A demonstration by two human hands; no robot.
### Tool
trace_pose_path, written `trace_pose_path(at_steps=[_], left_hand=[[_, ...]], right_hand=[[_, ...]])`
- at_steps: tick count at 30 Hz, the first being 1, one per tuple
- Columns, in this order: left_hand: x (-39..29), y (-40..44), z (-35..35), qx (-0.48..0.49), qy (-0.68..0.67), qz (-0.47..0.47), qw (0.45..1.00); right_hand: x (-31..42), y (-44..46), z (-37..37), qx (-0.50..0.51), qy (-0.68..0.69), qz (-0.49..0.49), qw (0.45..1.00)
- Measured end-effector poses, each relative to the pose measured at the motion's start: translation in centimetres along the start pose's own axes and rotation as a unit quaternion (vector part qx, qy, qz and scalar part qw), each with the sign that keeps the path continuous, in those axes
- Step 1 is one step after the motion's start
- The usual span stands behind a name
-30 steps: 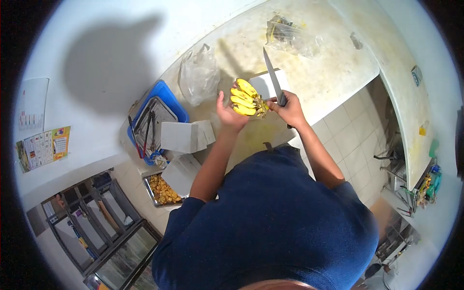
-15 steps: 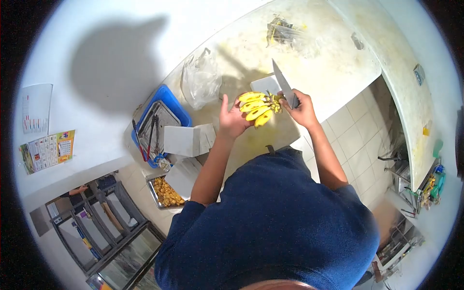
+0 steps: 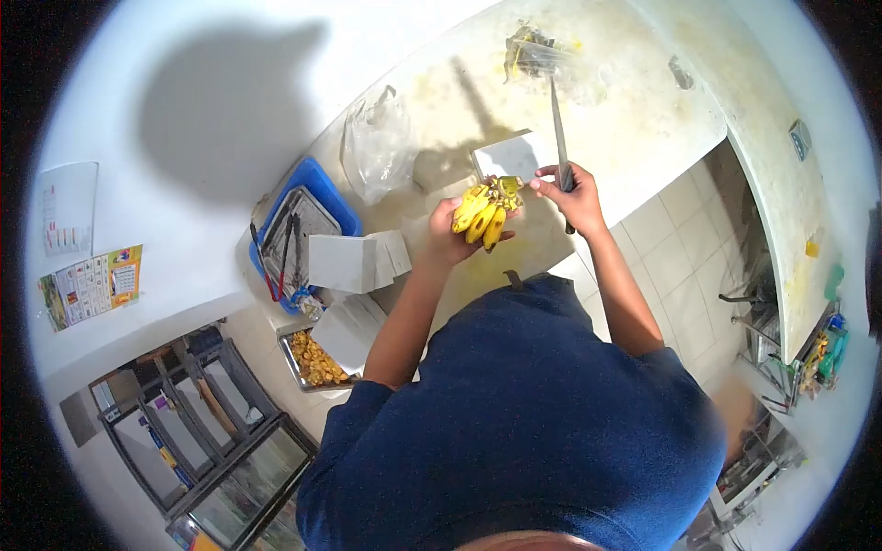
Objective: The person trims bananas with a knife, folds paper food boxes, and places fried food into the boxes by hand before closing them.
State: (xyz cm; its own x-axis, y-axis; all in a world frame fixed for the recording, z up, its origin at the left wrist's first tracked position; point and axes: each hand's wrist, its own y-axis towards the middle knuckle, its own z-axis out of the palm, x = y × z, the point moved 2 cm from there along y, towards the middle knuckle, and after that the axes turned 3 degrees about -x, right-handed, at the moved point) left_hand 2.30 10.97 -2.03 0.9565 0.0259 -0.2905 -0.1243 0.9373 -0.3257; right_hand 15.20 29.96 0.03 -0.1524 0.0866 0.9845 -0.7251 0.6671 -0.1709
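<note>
A small bunch of yellow bananas [image 3: 480, 215] rests in my left hand [image 3: 447, 230], whose fingers curl round it from below and behind. The cut stem end of the bunch points toward my right hand [image 3: 578, 197]. That hand is closed on a long knife [image 3: 559, 124], blade pointing away from me, with thumb and fingertips close to the stem. Beneath the bunch lies a yellow-stained cutting board [image 3: 478, 275], partly covered by my arms and shirt. A white box [image 3: 507, 154] sits just beyond the bananas.
At left stand a blue crate [image 3: 342, 204] with a tray and tongs [image 3: 287, 248], a clear plastic bag [image 3: 378, 147] and white boxes [image 3: 342, 263]. A metal tray of yellow-brown pieces [image 3: 317, 360] is lower left. Plastic with dark peels [image 3: 535, 55] lies at the table's far side.
My left hand has turned the bunch and its fingers have closed round it. My right hand has rotated the knife more upright, and its fingertips have left the stem.
</note>
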Motion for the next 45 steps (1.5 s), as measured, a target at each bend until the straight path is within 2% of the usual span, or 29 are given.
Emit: trace_pose_path(at_steps=[3, 5, 6, 9, 13, 15, 18, 20, 23, 30, 36, 42, 45], left_hand=[[1.2, -0.1, -1.4, -0.036, 0.019, 0.004, 0.999], [2.0, 0.8, -2.9, -0.092, 0.127, 0.035, 0.987], [2.0, 1.1, -3.3, -0.122, 0.182, 0.051, 0.974], [3.3, 1.9, -4.1, -0.19, 0.19, 0.025, 0.963], [6.3, 3.4, -5.3, -0.196, 0.171, 0.013, 0.965], [7.5, 4.1, -7.6, -0.219, 0.166, 0.047, 0.96], [8.3, 4.0, -9.2, -0.245, 0.18, 0.076, 0.95], [8.1, 3.8, -9.0, -0.231, 0.184, 0.075, 0.952], [8.3, 3.8, -8.7, -0.227, 0.208, 0.06, 0.949], [9.9, 5.2, -9.8, -0.221, 0.36, 0.041, 0.905], [10.2, 5.4, -9.3, -0.233, 0.347, -0.031, 0.908], [10.0, 7.0, -9.7, -0.233, 0.486, -0.031, 0.842], [9.7, 7.5, -8.8, -0.206, 0.521, -0.024, 0.828]], right_hand=[[-2.8, -0.1, -0.2, 0.018, -0.008, 0.019, 1.0], [-6.3, 0.2, -0.2, 0.018, 0.023, 0.003, 1.0], [-6.4, -0.1, -0.7, 0.029, -0.003, 0.037, 0.999], [-8.4, -0.9, -1.9, -0.001, -0.17, 0.005, 0.985], [-10.5, -3.0, -2.4, -0.017, -0.177, 0.031, 0.984], [-12.4, -3.6, -2.1, -0.023, -0.157, 0.049, 0.986], [-12.8, -4.4, -2.0, -0.004, -0.2, 0.065, 0.978], [-14.0, -4.9, -1.9, 0.006, -0.184, 0.077, 0.98], [-15.6, -5.7, -2.0, -0.002, -0.242, -0.017, 0.97], [-14.9, -7.3, -3.3, 0.018, -0.38, 0.018, 0.925], [-13.8, -7.8, -3.6, 0.031, -0.422, 0.059, 0.904], [-13.7, -8.2, -3.1, 0.032, -0.433, 0.038, 0.9], [-14.4, -8.1, -3.2, 0.041, -0.455, 0.041, 0.889]])
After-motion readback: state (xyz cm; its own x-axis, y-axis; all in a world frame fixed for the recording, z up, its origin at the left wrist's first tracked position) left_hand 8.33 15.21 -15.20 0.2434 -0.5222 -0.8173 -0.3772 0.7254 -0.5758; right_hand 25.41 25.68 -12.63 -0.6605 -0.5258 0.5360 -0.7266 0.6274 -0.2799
